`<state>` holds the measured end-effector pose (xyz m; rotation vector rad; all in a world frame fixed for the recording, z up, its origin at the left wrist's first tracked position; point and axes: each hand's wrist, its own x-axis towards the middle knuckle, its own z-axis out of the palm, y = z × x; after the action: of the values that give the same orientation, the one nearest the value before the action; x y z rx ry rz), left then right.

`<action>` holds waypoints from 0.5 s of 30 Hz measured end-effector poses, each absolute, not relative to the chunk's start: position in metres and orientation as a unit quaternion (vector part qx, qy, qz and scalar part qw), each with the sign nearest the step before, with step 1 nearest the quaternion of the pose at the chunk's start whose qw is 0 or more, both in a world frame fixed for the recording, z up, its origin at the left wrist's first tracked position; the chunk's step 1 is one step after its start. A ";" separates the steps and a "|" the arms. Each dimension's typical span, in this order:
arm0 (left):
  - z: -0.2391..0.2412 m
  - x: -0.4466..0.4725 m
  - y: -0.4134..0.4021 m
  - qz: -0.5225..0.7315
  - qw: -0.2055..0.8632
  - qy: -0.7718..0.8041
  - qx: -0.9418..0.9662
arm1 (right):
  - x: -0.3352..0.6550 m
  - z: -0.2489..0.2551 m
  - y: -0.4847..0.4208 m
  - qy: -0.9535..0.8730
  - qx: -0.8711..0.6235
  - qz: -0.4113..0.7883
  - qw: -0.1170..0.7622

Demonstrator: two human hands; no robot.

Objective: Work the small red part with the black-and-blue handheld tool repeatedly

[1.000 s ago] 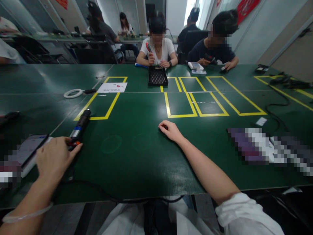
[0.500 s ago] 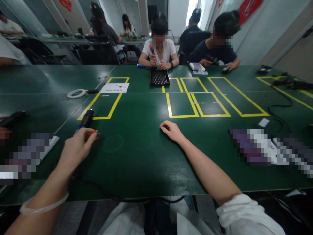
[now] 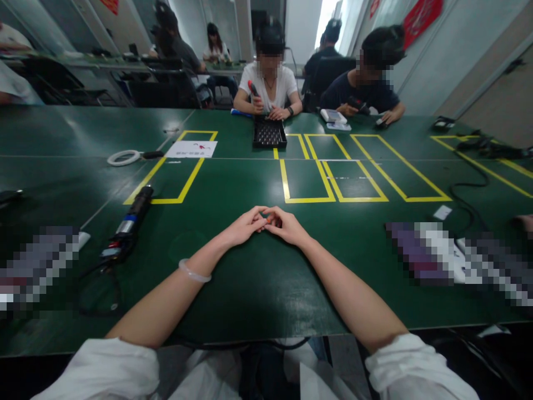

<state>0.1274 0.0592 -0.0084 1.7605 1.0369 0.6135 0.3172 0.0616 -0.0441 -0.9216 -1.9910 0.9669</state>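
My left hand (image 3: 245, 226) and my right hand (image 3: 288, 224) meet fingertip to fingertip on the green table (image 3: 250, 278), just in front of me. Both pinch at a tiny object (image 3: 266, 218) with an orange-red bit, too small to name. A black electric screwdriver (image 3: 130, 221) with a silver and blue band lies to the left with its cable curling toward the near table edge; neither hand touches it.
Yellow tape rectangles (image 3: 333, 178) mark the table's middle. A black tray (image 3: 269, 134), a white sheet (image 3: 191, 148) and a white ring (image 3: 124, 158) lie farther off. Two people sit across the table, working. Cables (image 3: 466, 183) run at the right; blurred items sit at both sides.
My left hand let go of the screwdriver area and swept right to join my right hand at the centre. The right hand stayed almost still. The screwdriver now lies alone.
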 end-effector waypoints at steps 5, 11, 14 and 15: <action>-0.020 0.128 0.060 0.282 0.492 0.436 0.698 | 0.316 -0.042 0.062 -0.769 -0.367 0.373 0.367; -0.028 0.123 0.062 0.333 0.521 0.451 0.644 | 0.314 -0.042 0.062 -0.756 -0.384 0.363 0.387; -0.030 0.124 0.060 0.334 0.519 0.445 0.649 | 0.314 -0.042 0.062 -0.755 -0.388 0.349 0.396; -0.030 0.125 0.060 0.330 0.519 0.446 0.651 | 0.313 -0.042 0.062 -0.758 -0.388 0.344 0.397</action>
<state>0.1246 0.0599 -0.0298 1.5614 1.0689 0.7919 0.3135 0.0616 -0.0423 -0.9824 -1.9197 0.8715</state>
